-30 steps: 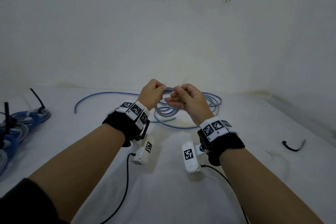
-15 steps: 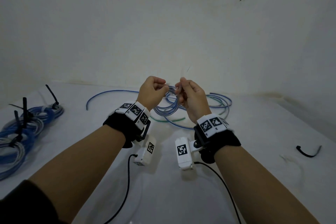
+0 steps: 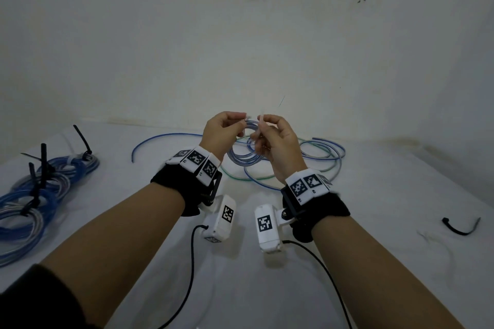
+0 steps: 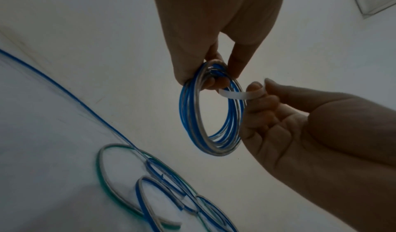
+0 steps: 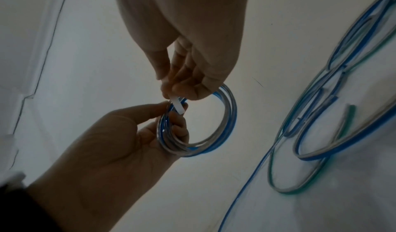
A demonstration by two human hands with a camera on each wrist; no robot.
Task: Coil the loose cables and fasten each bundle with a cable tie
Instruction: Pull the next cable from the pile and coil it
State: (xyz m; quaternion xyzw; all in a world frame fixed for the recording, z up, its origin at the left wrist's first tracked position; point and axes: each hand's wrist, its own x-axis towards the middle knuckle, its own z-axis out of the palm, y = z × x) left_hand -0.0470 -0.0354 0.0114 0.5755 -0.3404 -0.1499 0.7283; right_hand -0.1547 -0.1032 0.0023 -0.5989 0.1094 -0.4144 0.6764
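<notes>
Fingers (image 4: 216, 81) of left hand (image 3: 222, 131) pinching top of one small coil (image 4: 211, 110) of blue and clear cable, held upright in the air above the table (image 3: 240, 288), ring opening facing sideways between both hands. Right hand (image 3: 278, 141) fingers curled round one white cable tie (image 4: 233, 95), strip lying crosswise over the coil's strands. Loose cables (image 3: 320, 157) on the table beyond; tied bundles (image 3: 34, 195) far left, count unclear; one black tie (image 3: 459, 227) far right.
</notes>
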